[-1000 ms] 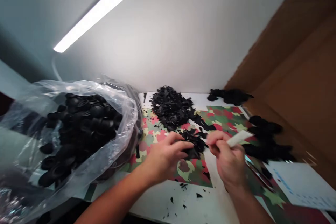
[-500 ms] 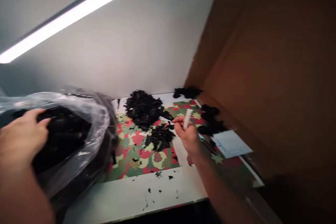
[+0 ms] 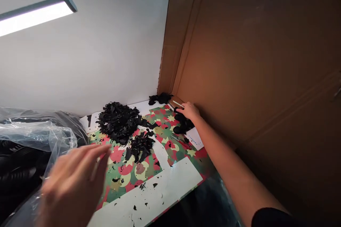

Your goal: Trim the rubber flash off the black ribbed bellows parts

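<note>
My left hand [image 3: 77,181] is raised in front of the clear plastic bag [image 3: 57,134], smeared by motion, with its fingers stretched forward and nothing plainly in them. Black items with a ribbed surface [image 3: 16,170] fill the bag. At the cardboard wall, my right hand [image 3: 190,110] is closed round a thin white stick [image 3: 178,104] whose end points up and left. Just below that hand lie black molded-looking pieces [image 3: 183,124]; I cannot tell whether the fingers touch them. A big heap of black scraps [image 3: 118,120] and a smaller pile [image 3: 141,145] lie between my hands.
Patterned red and green paper [image 3: 128,175] covers part of the white tabletop [image 3: 160,184], which has black crumbs on it. A slim red-handled tool [image 3: 182,142] and a written paper slip [image 3: 196,137] lie at right. A tall cardboard panel [image 3: 253,60] borders that side.
My left hand has come out of the bag's mouth, to the right. My right hand has moved from beside the scraps to the far corner by the cardboard. The view has turned right.
</note>
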`<action>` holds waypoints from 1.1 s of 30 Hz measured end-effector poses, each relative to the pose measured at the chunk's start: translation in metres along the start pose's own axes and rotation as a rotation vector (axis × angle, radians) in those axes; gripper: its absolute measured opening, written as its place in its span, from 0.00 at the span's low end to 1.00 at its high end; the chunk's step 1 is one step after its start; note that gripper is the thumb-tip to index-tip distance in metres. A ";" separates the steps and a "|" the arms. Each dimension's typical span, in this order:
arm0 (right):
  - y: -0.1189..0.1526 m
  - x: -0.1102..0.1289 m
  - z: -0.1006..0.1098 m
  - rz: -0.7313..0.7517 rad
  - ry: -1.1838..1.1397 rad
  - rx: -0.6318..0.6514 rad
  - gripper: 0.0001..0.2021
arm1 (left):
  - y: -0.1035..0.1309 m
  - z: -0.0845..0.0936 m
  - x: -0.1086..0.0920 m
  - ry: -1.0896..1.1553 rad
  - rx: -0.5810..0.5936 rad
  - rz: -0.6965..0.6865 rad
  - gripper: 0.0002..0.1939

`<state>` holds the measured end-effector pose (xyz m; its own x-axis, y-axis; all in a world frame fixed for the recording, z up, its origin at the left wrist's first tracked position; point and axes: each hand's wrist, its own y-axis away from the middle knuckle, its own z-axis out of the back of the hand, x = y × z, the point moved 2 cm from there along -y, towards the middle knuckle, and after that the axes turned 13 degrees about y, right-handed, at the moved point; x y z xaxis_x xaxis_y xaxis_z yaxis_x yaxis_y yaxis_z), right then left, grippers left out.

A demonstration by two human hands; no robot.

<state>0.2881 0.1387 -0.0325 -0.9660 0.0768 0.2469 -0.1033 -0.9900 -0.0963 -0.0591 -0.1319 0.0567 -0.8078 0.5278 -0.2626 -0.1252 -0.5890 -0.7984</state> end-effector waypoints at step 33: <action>0.152 0.125 -0.026 0.504 -1.080 0.070 0.35 | 0.047 -0.117 0.037 1.084 0.030 0.966 0.22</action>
<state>0.1450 0.0014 -0.0416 -0.1916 -0.4289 0.8828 0.2759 -0.8867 -0.3709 -0.0275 -0.0686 -0.0538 0.2393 0.1119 -0.9645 0.1819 -0.9809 -0.0686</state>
